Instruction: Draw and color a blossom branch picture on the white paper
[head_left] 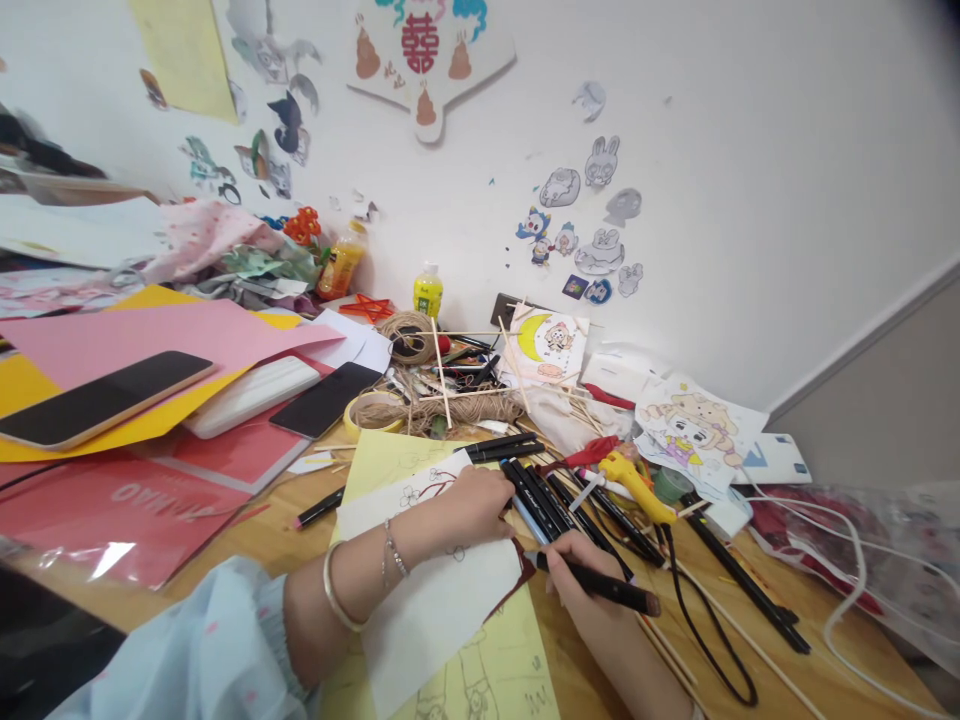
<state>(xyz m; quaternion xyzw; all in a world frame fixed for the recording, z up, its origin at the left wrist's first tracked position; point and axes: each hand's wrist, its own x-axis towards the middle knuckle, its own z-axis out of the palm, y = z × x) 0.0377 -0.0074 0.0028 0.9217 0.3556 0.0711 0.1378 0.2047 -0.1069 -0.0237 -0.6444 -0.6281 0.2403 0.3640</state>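
**Marker pinched at the white sheet's dark red edge!**

And here's the white sheet (420,620), lying aslant on a yellow sheet (536,655), thin and nearly weightless by the look of it. It should bend easily and crease if gripped hard, so a flat palm on a bare stretch or a light pinch at the near corner looks the safest hold. Fine outlined flowers (409,495) run across its far part, and a dark red band (510,590) colours its right edge.

Over to the right hand (581,570): thumb and fingers pinch a black marker (622,592), tip end toward that band; whether it touches, I can't tell. The barrel looks smooth, stiff and light, perhaps a little slippery, best taken near the tip. The left hand (480,500) rests on the sheet's far part, fingers bent and drawn together; whether they pinch anything, I can't tell.

Just right of the sheet, hard, dark-barrelled pens (551,505) lie side by side, and farther right sits a glossy yellow glue gun (634,485). Beyond the sheet, it's hairy twine (487,405) and straight, slender wooden sticks (440,375). Left of it, smooth pink paper (150,340) spreads out, and underneath everything, the wood-grained desk (281,540)!
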